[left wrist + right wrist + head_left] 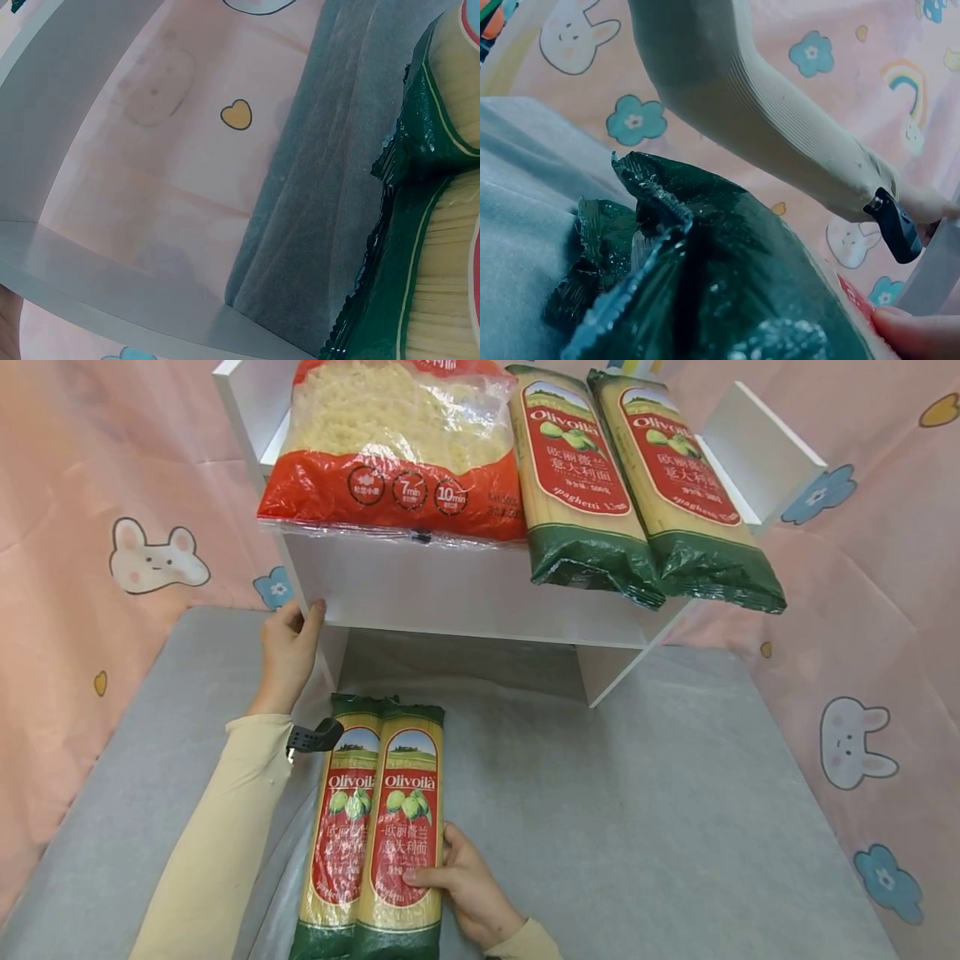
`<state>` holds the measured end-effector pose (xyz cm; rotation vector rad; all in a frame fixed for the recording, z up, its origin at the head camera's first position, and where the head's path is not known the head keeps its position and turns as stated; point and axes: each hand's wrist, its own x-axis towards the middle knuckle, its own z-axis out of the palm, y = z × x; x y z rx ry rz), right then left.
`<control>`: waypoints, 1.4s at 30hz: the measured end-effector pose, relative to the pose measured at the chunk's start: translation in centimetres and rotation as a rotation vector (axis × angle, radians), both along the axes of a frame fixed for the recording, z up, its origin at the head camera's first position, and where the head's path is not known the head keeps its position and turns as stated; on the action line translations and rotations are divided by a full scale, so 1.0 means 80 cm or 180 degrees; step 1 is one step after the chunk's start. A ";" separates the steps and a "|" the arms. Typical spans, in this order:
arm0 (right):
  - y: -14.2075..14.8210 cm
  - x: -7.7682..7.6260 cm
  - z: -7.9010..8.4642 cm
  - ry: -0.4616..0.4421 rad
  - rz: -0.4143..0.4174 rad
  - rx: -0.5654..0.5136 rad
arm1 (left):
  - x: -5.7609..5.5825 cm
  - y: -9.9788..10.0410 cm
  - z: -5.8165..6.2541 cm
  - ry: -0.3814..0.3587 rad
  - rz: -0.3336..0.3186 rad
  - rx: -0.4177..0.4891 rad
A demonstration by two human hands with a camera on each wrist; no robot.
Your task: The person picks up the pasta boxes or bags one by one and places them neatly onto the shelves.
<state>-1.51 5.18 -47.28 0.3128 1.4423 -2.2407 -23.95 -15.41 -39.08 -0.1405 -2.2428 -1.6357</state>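
My left hand [288,647] grips the left side panel of a white shelf [465,593], thumb at its front edge. Below it, two spaghetti packs with green ends and red labels lie side by side on the grey cloth. My right hand [476,885] holds the right-hand spaghetti pack [405,827] by its right edge, thumb on the front and fingers partly hidden behind. The other spaghetti pack [341,827] sits against its left side, partly overlapped. In the right wrist view, the green end [727,247] of a pack fills the foreground, my right thumb [922,334] beside it.
On the shelf's upper level rest a red-and-clear pasta bag [397,452] and two more spaghetti packs [585,485] [682,493], their lower ends jutting past the front edge. Grey cloth [637,827] covers the table. A pink patterned curtain [847,610] hangs around it.
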 end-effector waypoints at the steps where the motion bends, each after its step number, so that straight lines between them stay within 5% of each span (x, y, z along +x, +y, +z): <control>1: 0.000 0.000 0.000 0.0011 -0.0016 0.0000 | 0.000 0.000 0.000 0.0002 0.0003 -0.0006; 42: 0.012 -0.003 0.002 0.0243 -0.0164 0.0170 | 0.001 -0.001 0.001 0.0035 -0.0036 -0.0003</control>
